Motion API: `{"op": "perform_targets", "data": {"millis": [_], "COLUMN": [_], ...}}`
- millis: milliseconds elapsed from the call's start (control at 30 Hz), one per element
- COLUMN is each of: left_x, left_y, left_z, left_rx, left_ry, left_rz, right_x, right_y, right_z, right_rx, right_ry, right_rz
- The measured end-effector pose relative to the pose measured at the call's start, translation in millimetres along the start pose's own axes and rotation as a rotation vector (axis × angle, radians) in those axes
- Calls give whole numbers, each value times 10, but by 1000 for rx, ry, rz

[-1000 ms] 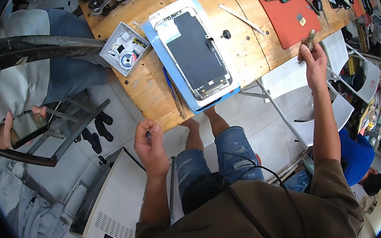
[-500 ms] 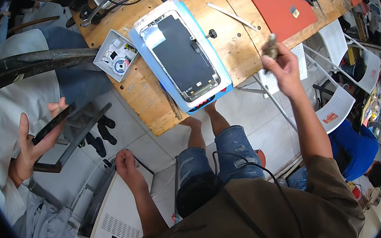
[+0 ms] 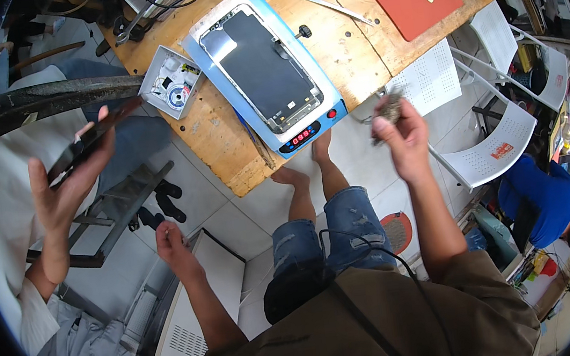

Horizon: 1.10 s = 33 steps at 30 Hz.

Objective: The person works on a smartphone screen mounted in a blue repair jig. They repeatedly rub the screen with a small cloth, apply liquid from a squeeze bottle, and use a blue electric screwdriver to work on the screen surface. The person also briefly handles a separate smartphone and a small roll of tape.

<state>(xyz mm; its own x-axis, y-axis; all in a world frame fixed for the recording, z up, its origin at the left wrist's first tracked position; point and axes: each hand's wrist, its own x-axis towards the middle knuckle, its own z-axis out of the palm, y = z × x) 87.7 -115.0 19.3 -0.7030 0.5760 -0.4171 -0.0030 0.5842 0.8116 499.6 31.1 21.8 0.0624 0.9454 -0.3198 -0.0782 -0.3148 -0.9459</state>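
Observation:
My right hand [image 3: 407, 137] is closed around a mottled grey-brown lump [image 3: 388, 111], rough-looking and a little blurred; its kind is unclear. It is in the air just off the table's front edge, to the right of a blue heating plate [image 3: 329, 95] with a lit display. On that plate lies a phone screen panel [image 3: 265, 64] with a dark middle and a pale border. My left hand [image 3: 176, 248] hangs low on the left, away from the table, its fingers curled together. Whatever may be in them is hidden.
On the wooden table [image 3: 225, 174] are a white box [image 3: 153, 100] of small parts, a pale strip tool [image 3: 332, 8] and a red mat [image 3: 413, 5]. White perforated chairs [image 3: 493, 153] stand right. At left another person's hand [image 3: 65, 196] holds a dark phone [image 3: 81, 148].
My right hand has come down and left, from beside the red mat to off the table edge, still holding the lump. My left hand has shifted slightly left. The other person's phone has risen.

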Motion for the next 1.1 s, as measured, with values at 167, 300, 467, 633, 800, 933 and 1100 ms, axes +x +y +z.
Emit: {"op": "perform_targets", "data": {"millis": [167,300,467,633,800,933,1100], "left_x": [63,168,147,-2,-136,-144,-123], "left_y": [-25,13,149,181,20,-110,-205], "left_z": [-258,-107,324,491,238,-27,-216], "left_rx": [-13,-32,-57,-111,-93,-34,-29], "left_ry": [70,62,-65,-171,-108,18,13], "left_rz": [45,99,73,59,-10,-91,-33], "right_x": [-168,-313,-558,-682,-546,-471,-368], "right_y": [18,-7,127,102,155,105,46], "right_z": [464,378,-94,-291,-61,310,489], "right_rx": [136,120,71,-9,39,105,154], "right_ry": [-27,-6,89,126,117,56,24], "right_rz": [2,-26,19,8,-6,-20,-36]}}
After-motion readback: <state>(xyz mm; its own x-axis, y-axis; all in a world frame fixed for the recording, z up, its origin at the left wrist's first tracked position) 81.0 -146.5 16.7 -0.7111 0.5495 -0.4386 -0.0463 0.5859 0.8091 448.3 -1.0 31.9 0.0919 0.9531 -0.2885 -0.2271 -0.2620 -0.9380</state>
